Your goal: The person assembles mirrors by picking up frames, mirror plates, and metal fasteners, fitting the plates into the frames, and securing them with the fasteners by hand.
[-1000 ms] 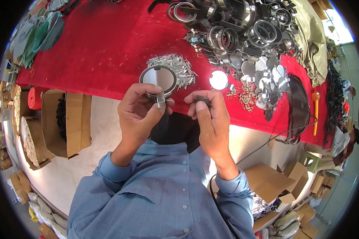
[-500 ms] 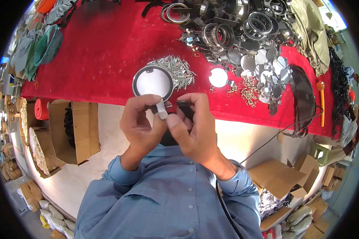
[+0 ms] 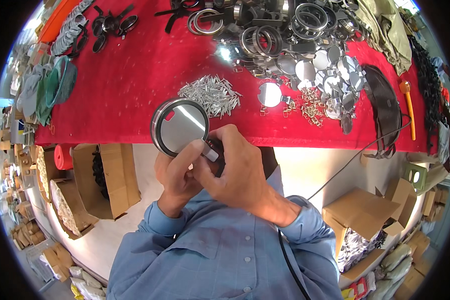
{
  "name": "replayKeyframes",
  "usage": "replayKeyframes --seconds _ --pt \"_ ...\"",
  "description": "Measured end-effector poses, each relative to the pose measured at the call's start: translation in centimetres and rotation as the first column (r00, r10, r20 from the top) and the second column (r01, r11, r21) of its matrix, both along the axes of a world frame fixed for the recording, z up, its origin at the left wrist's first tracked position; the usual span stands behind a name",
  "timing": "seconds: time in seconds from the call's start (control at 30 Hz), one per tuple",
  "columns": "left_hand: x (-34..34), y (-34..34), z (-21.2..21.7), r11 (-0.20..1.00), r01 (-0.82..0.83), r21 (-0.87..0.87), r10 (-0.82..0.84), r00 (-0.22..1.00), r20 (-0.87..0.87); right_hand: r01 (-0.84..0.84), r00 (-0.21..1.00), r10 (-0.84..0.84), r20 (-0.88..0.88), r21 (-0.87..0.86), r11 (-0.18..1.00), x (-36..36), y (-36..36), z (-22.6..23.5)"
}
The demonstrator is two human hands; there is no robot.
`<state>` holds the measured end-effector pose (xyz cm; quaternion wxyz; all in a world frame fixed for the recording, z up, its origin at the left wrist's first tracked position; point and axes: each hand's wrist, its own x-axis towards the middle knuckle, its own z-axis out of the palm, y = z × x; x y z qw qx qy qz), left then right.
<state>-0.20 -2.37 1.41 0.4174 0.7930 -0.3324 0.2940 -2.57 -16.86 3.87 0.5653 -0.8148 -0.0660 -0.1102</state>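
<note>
A round silver disc set in a black-rimmed metal ring (image 3: 181, 131) is held up just past the table's near edge. My left hand (image 3: 174, 176) is closed on its lower edge, the thumb resting on the rim. A small silver tab (image 3: 210, 154) sticks out at the ring's lower right. My right hand (image 3: 239, 172) has its fingers closed around this tab, the index finger bent over beside the ring. Something dark shows between the right fingers, mostly hidden. Behind the ring, a heap of thin silver pins (image 3: 211, 96) lies on the red cloth (image 3: 125, 100).
Metal rings (image 3: 310, 21) are piled at the back right. Nearer lie several silver discs (image 3: 270, 94), small wire clips (image 3: 312, 106), a dark pouch (image 3: 382, 107) and an orange-handled tool (image 3: 409, 107). Cardboard boxes (image 3: 122, 182) stand below the table. A cable (image 3: 345, 169) runs at right.
The ring and disc have tilted and shifted slightly left and down. My right hand has moved left against the tab, closer to my left hand. The view has shifted a little.
</note>
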Motion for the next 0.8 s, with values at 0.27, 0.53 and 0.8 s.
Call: replayKeyframes --seconds 0.27,0.53,0.8 --pt "0.4 -0.1 0.2 0.997 -0.041 0.067 0.038 0.998 0.046 0.127 0.979 -0.078 0.186 -0.266 0.956 -0.2 -0.1 0.1" --pt "0.7 -0.5 -1.3 0.997 -0.028 0.076 0.026 0.999 0.027 0.131 0.984 -0.103 0.143 -0.203 0.97 0.0 -0.5 -0.8" --pt "4.3 2.0 -2.2 0.972 -0.223 -0.077 0.141 0.81 -0.569 0.029 1.0 -0.029 0.003 -0.067 0.997 1.1 -4.7 -2.4"
